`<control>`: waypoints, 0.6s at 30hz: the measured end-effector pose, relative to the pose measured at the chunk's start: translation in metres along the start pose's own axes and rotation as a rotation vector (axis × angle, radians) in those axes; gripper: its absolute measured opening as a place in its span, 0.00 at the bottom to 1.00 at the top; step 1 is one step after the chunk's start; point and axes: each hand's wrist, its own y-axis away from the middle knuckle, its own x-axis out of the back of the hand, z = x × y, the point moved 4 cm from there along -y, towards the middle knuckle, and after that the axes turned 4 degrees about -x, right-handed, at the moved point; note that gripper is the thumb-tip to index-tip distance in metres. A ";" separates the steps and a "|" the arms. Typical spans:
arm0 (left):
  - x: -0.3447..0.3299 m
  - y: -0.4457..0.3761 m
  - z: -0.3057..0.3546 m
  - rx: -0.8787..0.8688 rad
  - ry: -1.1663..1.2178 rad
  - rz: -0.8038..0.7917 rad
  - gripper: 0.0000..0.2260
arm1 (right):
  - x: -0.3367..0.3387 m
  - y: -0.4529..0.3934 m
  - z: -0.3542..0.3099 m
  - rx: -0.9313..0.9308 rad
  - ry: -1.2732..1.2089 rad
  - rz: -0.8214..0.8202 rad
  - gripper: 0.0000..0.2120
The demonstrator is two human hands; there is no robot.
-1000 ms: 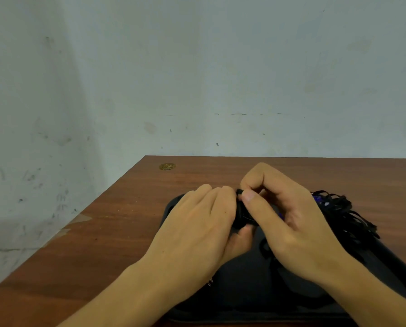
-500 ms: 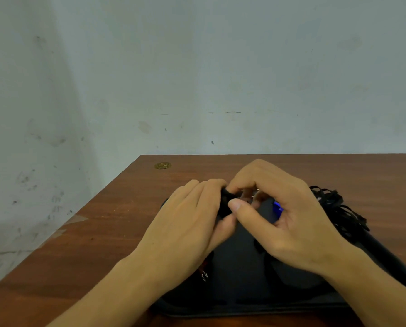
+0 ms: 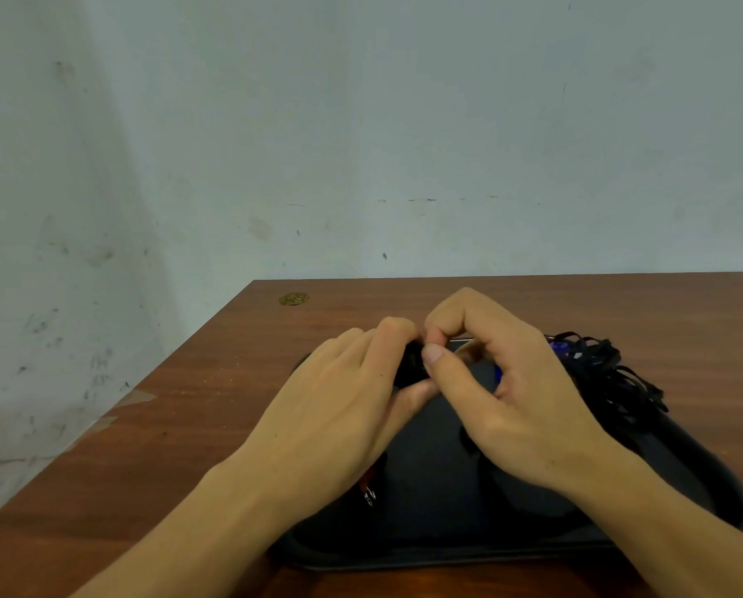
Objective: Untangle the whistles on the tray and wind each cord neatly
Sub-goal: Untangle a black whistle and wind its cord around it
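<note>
1. Left hand [image 3: 339,407] grips black cord bundle [image 3: 408,366] above tray [image 3: 447,558]; right hand [image 3: 512,399] pinches its end.
2. Risk: pinch slips, coil unwinds.
3. Risk: strand snags tangled pile [image 3: 607,377] at tray's right, re-knots.

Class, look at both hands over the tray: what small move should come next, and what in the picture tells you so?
Probably another turn of cord round the bundle. The left hand holds a small black bundle, the right hand pinches cord beside it, and a tangled pile waits at the tray's right end.
</note>
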 end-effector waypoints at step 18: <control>-0.003 0.006 -0.014 0.039 0.250 -0.082 0.14 | 0.006 -0.002 0.027 -0.370 -0.497 -0.319 0.07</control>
